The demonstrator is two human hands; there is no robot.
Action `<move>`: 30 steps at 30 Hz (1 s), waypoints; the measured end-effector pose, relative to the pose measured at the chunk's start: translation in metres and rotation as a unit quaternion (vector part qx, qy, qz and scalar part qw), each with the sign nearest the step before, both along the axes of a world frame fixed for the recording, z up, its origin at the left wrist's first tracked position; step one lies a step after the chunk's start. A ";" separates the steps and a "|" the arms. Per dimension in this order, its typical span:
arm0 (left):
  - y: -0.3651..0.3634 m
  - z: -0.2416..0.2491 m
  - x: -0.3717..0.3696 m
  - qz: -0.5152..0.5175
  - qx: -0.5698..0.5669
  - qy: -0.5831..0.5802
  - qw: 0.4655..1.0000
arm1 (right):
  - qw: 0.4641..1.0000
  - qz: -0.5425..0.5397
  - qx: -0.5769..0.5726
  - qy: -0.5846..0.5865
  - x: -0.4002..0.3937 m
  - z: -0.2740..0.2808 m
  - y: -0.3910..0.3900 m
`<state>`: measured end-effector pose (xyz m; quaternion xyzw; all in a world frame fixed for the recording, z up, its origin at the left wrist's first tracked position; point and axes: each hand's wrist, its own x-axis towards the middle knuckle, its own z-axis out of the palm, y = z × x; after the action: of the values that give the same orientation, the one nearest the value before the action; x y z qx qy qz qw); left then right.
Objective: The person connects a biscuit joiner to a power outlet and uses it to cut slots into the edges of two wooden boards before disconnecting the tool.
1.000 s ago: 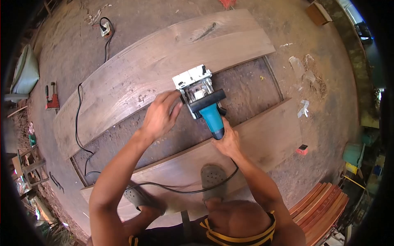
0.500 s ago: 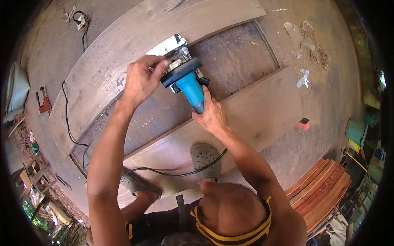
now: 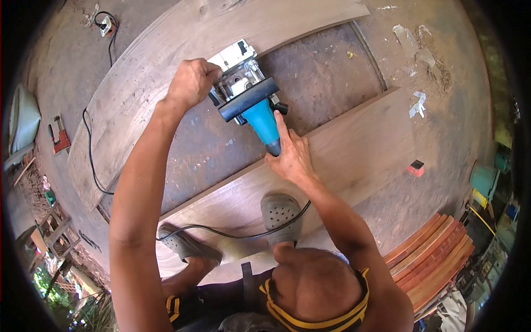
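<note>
A teal biscuit joiner (image 3: 261,122) with a black front handle and a silver fence lies over the inner edge of the far curved wooden board (image 3: 149,72). My right hand (image 3: 293,157) is wrapped round the rear of its body, index finger stretched along the side. At the front, my left hand (image 3: 191,83) has its fingers closed at the left edge of the metal fence; its fingertips are partly hidden. The black cord (image 3: 238,235) runs from the tool across my shoes. Both shoes are on or beside the near wooden board (image 3: 354,144).
A red clamp (image 3: 61,137) lies at the left. Near the upper left is a white socket (image 3: 105,25) with a cord. Tape scraps (image 3: 418,104) and sawdust (image 3: 444,80) lie right, above a small red-and-black block (image 3: 416,168). Curved reddish wood pieces (image 3: 428,260) are stacked lower right.
My left hand has moved forward from beside the black handle to the left edge of the fence, uncovering the metal base. My right hand keeps hold of the body.
</note>
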<state>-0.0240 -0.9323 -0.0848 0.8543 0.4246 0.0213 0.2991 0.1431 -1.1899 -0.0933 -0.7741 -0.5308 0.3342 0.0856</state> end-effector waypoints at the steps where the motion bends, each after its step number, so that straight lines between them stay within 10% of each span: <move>1: 0.002 0.000 0.000 -0.002 -0.002 0.001 1.000 | 1.000 -0.002 -0.002 0.001 0.000 -0.002 0.000; 30: -0.006 -0.008 0.001 -0.047 0.095 -0.013 0.994 | 1.000 -0.005 -0.012 0.015 0.002 0.001 0.004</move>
<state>-0.0228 -0.9386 -0.0923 0.8974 0.3764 0.0583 0.2226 0.1450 -1.1860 -0.0925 -0.7726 -0.5215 0.3517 0.0863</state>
